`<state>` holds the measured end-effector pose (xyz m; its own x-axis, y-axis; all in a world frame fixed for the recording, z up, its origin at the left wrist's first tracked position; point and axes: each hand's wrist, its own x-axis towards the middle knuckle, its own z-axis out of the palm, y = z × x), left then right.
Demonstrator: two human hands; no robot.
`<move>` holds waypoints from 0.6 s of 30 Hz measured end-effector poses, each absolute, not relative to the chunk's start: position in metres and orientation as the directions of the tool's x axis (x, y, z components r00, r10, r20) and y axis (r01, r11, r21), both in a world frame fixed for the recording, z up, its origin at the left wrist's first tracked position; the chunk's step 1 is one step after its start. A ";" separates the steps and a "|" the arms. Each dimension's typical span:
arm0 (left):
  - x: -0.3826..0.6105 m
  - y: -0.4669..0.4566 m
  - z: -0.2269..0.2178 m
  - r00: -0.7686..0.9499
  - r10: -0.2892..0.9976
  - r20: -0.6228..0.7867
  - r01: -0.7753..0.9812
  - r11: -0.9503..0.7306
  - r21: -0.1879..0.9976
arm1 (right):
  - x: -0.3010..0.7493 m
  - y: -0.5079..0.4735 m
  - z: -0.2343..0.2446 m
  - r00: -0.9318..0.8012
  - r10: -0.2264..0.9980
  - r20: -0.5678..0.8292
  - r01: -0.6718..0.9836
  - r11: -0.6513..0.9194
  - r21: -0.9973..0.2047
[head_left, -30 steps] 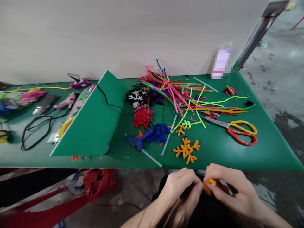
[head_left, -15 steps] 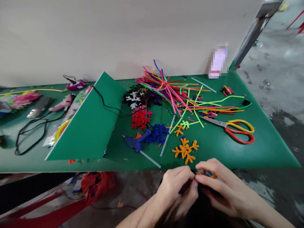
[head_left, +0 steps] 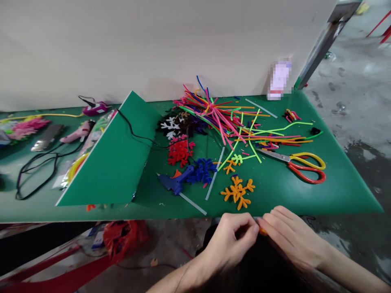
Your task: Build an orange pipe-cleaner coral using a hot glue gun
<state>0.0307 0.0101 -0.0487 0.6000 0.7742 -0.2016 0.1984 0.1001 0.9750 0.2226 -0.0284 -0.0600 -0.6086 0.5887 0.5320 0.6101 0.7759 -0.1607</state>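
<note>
Orange fuzzy piece shows as a small bit between the person's hands, just off the near edge of the table, toward its right end; the fingers hide most of it. Left hand has a narrow grip, thumb and forefinger pinched together on the piece's left end, with a gap inside the curl of the fingers. Right hand bends over the piece from the other side, its fingers covering it and its grip closed on it; the thumb is hidden. On the table, close to the near edge and in front of the hands, lies an orange snowflake, with a small orange branch beyond it. Scissors with one yellow and one red handle lie toward the right edge, blades pointing left. Left of the snowflake are a translucent stick, a heap of blue pieces and a blue glue gun, from whose back a second stick slants to the near edge. Red pieces lie beyond the gun, and white pieces beyond those. A loose bundle of coloured stems spreads near the far edge. Farther left, a green board stands tilted, a black cord running across it.
</note>
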 end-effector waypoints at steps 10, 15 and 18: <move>0.002 0.024 -0.041 0.849 -0.028 0.527 0.085 -0.979 -0.188 | 0.210 -0.021 -0.050 -0.613 0.620 -0.490 -0.019 -0.631 -0.775; 0.002 0.030 -0.048 0.745 0.298 0.598 0.185 -0.952 0.244 | 0.217 -0.018 -0.044 -0.550 0.737 -0.393 0.000 -0.470 -0.883; 0.011 0.022 -0.055 0.524 0.782 0.337 0.335 -0.553 0.763 | 0.225 -0.021 -0.043 -0.413 0.893 -0.178 0.212 -0.096 -0.973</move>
